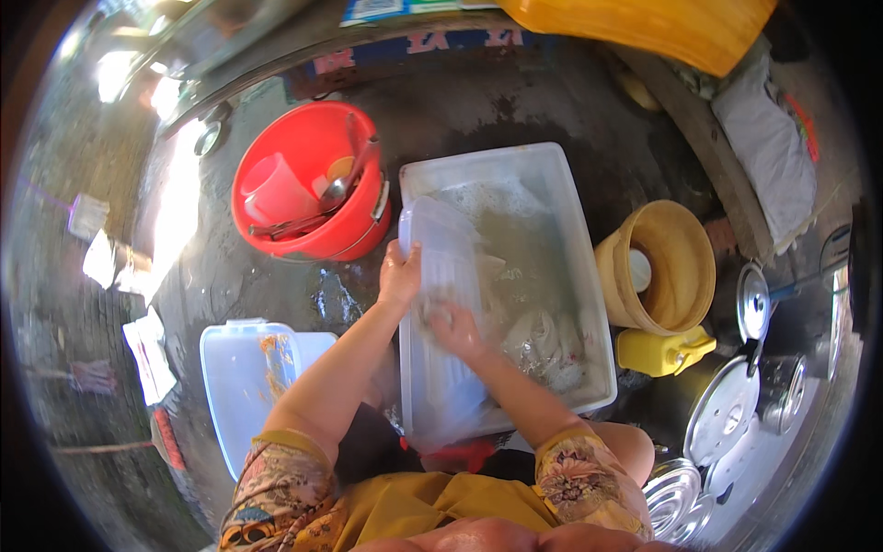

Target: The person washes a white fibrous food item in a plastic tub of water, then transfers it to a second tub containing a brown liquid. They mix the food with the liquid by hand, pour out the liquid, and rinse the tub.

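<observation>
My left hand [401,274] grips the left edge of a translucent plastic lid or shallow container [445,241]. It leans over the left side of a large whitish plastic basin [583,276]. Against its surface, my right hand [455,328] presses a blurred scrubber or cloth [433,314]; motion blur hides its exact kind. Cloudy, foamy water [524,248] stands in the basin. Pale cloth-like things [541,338] lie half sunk on its near right side.
Left of the basin stand a red bucket [276,145] holding a pink cup and ladle, and a clear plastic bin [238,386] with orange residue. To the right are a yellowish bucket [672,269], a yellow jerrycan [655,350] and metal pot lids [724,414]. The dark floor [331,297] is wet.
</observation>
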{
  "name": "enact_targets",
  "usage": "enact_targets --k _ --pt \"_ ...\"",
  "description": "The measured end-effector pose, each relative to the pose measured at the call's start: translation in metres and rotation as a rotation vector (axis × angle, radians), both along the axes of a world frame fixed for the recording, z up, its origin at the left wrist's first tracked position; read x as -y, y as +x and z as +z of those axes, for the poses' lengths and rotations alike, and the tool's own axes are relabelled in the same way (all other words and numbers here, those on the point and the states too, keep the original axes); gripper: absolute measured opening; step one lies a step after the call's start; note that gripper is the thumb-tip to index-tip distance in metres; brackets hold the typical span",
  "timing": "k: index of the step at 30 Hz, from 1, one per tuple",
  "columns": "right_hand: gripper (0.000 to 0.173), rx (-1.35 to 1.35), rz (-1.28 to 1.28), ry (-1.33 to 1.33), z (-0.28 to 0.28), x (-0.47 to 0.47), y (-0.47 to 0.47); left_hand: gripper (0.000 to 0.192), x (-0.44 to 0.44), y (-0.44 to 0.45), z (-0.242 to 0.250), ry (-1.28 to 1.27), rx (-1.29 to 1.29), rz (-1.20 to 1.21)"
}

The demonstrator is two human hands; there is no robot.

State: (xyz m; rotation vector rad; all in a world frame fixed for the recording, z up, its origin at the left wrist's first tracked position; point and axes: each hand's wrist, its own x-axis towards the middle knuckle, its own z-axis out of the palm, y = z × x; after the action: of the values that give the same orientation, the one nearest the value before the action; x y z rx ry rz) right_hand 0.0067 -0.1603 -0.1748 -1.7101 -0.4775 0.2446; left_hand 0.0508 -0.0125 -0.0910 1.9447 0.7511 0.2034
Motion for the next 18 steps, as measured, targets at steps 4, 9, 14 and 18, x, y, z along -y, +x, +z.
enact_targets --k 4,9,14,18 --pt "0.049 -0.258 0.098 -0.456 -0.045 0.043 -0.064 0.032 0.001 -0.014 0.007 -0.098 0.041 -0.075" --pt "0.053 -0.033 0.309 -0.817 -0.040 0.108 -0.070 0.036 0.029 -0.060 0.072 -0.199 0.218 -0.162" --pt "0.070 0.061 0.529 -0.980 0.067 0.131 -0.079 0.048 0.067 -0.112 0.135 -0.189 0.469 -0.293" --pt "0.089 -0.229 0.487 -0.457 0.166 0.127 -0.114 0.054 0.096 -0.123 0.158 0.032 0.564 -0.274"
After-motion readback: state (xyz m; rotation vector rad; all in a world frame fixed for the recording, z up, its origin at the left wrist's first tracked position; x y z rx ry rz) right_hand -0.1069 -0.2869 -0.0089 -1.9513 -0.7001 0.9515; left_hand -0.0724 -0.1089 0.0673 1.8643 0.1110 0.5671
